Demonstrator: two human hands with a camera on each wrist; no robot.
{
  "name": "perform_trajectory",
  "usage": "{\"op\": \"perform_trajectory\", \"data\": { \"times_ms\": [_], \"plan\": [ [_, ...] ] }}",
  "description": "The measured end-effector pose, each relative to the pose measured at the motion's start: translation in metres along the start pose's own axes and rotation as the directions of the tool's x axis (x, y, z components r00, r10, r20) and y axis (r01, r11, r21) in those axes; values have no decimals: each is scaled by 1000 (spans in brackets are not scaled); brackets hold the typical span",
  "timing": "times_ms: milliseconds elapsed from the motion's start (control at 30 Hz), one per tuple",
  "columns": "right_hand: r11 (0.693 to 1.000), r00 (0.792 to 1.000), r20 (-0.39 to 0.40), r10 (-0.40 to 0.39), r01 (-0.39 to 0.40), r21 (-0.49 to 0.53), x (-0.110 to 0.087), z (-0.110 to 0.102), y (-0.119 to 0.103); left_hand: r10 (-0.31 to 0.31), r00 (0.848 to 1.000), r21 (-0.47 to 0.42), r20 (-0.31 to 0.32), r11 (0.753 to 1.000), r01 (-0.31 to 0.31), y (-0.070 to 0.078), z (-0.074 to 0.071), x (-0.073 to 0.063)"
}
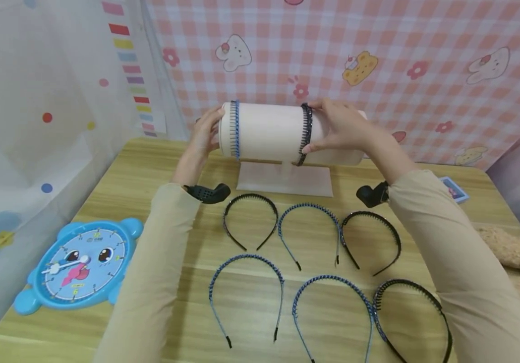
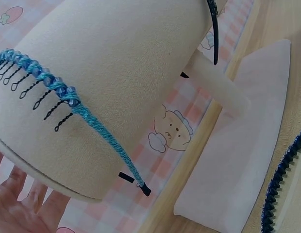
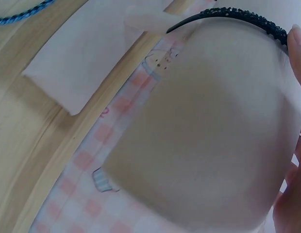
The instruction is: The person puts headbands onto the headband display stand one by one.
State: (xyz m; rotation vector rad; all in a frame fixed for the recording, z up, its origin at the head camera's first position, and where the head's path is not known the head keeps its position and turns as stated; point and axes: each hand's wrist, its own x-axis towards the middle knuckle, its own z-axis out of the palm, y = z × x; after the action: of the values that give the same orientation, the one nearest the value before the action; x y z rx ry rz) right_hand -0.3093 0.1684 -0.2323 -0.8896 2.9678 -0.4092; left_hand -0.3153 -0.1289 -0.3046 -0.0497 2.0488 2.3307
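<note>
A cream padded cylinder display stand (image 1: 269, 132) lies across the back of the table. Near its left end sits a blue beaded headband (image 1: 237, 130) with comb teeth, its tip hanging free in the left wrist view. A black sparkly headband (image 1: 306, 132) wraps the roll right of centre. My right hand (image 1: 343, 126) spans the roll and holds this black headband, thumb at its front and fingers at the top. At the roll's left end rests my left hand (image 1: 204, 136), its fingers (image 2: 41, 206) extended along the end face, beside the blue headband.
Several blue and black headbands lie in two rows on the table before the stand, among them a blue one (image 1: 246, 257) and a black one (image 1: 250, 196). A blue toy clock (image 1: 82, 264) lies left, a plush toy (image 1: 509, 252) right, near a small blue-framed card (image 1: 455, 189).
</note>
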Motion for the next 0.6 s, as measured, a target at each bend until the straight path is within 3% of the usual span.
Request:
{"op": "perform_trajectory", "data": {
  "times_ms": [233,600],
  "plan": [
    [999,999,19,-44,44,1,12,0,-10,18,999,7,30,1000,-19,0,-1,-1],
    [994,993,36,-109,109,-3,31,5,-30,24,1000,11,14,1000,-24,-2,0,-3]
  ]
}}
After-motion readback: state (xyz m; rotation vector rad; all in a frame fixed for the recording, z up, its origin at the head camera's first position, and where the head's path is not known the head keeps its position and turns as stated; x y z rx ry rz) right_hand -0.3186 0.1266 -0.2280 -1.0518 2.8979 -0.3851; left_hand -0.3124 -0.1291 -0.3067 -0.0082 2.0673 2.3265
